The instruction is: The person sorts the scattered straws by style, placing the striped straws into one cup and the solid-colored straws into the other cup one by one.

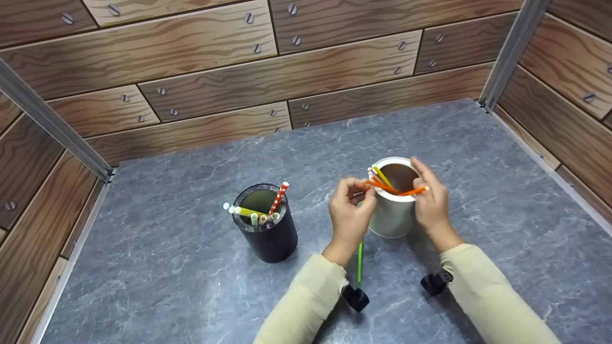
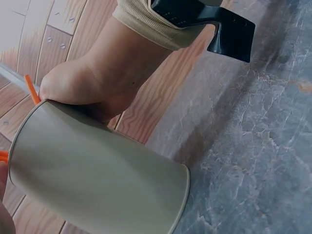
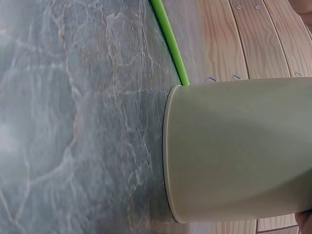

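A bent orange drinking straw (image 1: 382, 187) lies across the white rim of a pale grey can (image 1: 391, 221), which stands upright on the table. At the can's left side, my left hand (image 1: 351, 203) pinches one end of that straw between thumb and fingertips. My right hand (image 1: 432, 205) grips the can's right side at the rim, its index finger stretched along the edge and its other fingers partly hidden. The straw's other end shows beside the right thumb. A yellow straw (image 1: 381, 176) and other straws lean inside the can. A green straw (image 3: 170, 44) lies on the table beside the can's base.
To the left stands a black cup (image 1: 270, 241) holding several straws, among them a red dotted one (image 1: 278, 198) and a yellow one (image 1: 248, 211). Wood-patterned panels (image 1: 215, 52) wall in the marbled grey table (image 1: 158, 267) at the back and both sides.
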The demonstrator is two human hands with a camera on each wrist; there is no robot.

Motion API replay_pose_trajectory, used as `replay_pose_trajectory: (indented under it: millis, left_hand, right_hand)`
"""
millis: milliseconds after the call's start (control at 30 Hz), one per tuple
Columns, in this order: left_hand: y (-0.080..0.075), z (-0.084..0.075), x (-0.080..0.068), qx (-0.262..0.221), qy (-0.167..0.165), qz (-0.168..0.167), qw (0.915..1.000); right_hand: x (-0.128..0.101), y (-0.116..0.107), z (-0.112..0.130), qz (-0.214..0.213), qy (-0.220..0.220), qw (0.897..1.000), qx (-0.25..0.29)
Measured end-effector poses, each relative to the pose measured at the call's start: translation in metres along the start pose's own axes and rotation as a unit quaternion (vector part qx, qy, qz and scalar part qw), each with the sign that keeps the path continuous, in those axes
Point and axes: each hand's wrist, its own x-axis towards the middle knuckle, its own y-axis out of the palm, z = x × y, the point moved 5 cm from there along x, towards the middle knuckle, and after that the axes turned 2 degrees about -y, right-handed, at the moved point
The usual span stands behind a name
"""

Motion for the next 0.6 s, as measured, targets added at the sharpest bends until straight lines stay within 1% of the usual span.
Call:
replay_pose_trajectory:
  millis: [100,167,367,400,500,567,600]
  left_hand:
    - [-0.001,0.016,-0.003,-0.011,-0.004,-0.004,0.9999]
    - [-0.002,0.026,-0.006,-0.017,-0.013,-0.007,0.9997]
    - [-0.009,0.038,-0.012,0.004,-0.043,-0.018,0.9989]
    - [-0.010,0.040,-0.013,0.009,-0.047,-0.019,0.9987]
    - [-0.011,0.048,-0.014,0.037,-0.069,-0.006,0.9969]
    - [-0.011,0.054,-0.017,0.066,-0.098,0.019,0.9929]
    - [-0.011,0.058,-0.018,0.085,-0.113,0.035,0.9893]
  right_hand:
    - [0.000,0.001,0.001,-0.001,-0.004,1.000,0.003]
    - [0.000,0.001,0.001,0.000,-0.004,1.000,0.010]
    - [0.000,0.002,-0.001,0.005,0.012,0.999,0.036]
    - [0.000,0.002,-0.001,0.005,0.011,0.999,0.033]
    - [0.000,0.001,-0.002,0.004,0.010,1.000,0.029]
    - [0.000,0.001,-0.002,0.004,0.011,1.000,0.026]
    - [0.000,0.001,-0.002,0.004,0.011,1.000,0.025]
